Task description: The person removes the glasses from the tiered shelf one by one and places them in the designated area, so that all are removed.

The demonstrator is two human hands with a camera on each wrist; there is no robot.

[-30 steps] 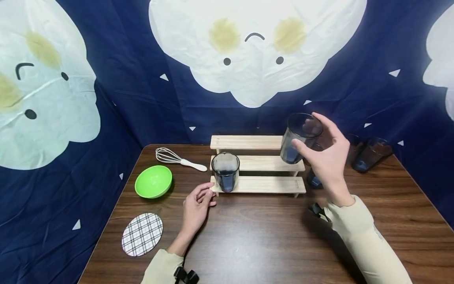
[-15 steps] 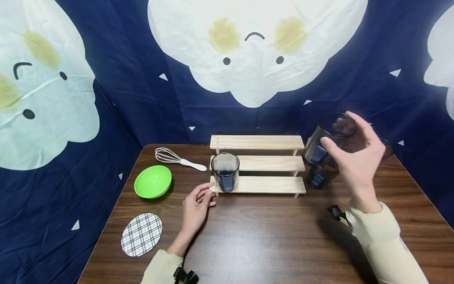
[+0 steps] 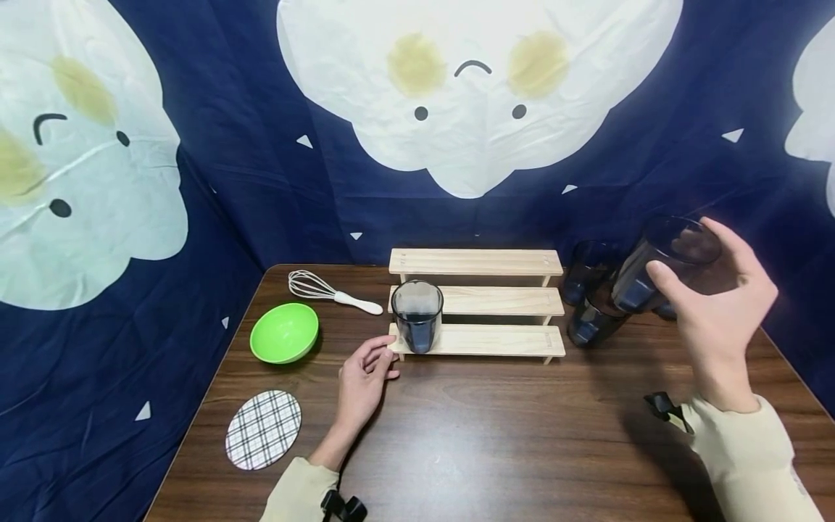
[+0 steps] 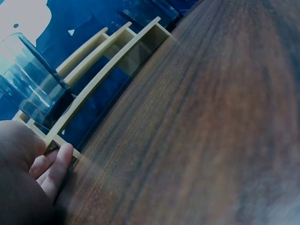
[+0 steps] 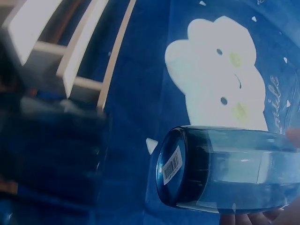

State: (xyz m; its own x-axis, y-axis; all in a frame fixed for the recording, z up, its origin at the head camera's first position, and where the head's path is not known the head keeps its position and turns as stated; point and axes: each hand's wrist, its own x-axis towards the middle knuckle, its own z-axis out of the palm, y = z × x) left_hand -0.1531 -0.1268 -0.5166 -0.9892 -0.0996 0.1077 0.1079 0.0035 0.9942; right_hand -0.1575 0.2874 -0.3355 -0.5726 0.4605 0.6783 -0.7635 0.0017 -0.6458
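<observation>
My right hand point(image 3: 727, 315) grips a dark tinted drinking glass point(image 3: 652, 264) near its rim, thumb on one side and fingers on the other. It is raised at the right of the head view, overlapping another glass point(image 3: 590, 326) on the table. In the right wrist view a barcode label point(image 5: 172, 165) shows on the base of the held glass. My left hand point(image 3: 362, 380) pinches the left front end of a three-tier wooden rack point(image 3: 499, 339). A similar glass point(image 3: 417, 319) stands upright on the left end of the rack's lowest tier.
More dark glasses, including one farther back point(image 3: 583, 272), stand right of the rack. On the left lie a white whisk point(image 3: 335, 296), a green bowl point(image 3: 283, 333) and a plaid round mat point(image 3: 264, 430). A blue cloth backdrop point(image 3: 274, 181) rises behind the table.
My right hand has carried its glass to the right, away from above the rack and past the standing glasses. The left hand has stayed at the rack's end.
</observation>
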